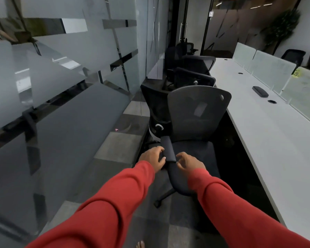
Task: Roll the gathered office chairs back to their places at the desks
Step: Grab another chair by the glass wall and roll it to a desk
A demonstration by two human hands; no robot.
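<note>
- Here, in the head view, a black office chair (191,158) stands on the floor, right by the long left edge of the white surface (258,133), with its seat turned sideways along that edge.
- Its back (197,111) is a rounded shield of grey see-through mesh, the seat is dark padded fabric, and one spoke of the base ends in a caster (157,204).
- The padded, oblong armrest (168,149) has a matte black cover.
- The left hand (153,157), in a red sleeve, grips the armrest from its left side with fingers curled against the pad.
- The right hand (190,162) is at the armrest's near end with bent fingers. I cannot tell if it is gripping.
- More dark chairs (195,77) are crowded together farther along the same edge of the surface.
- The surface is smooth, long and matte. A slim black case (260,91) and a round cable hole (272,101) lie toward its far right edge, along the frosted divider panels (272,72).
- A glass wall (61,77) with frosted bands and clear stripes runs down the left.
- The floor (114,145) is carpet in grey and dark squares.
- A leafy plant (279,27) stands in the dim far right corner of the room.
</note>
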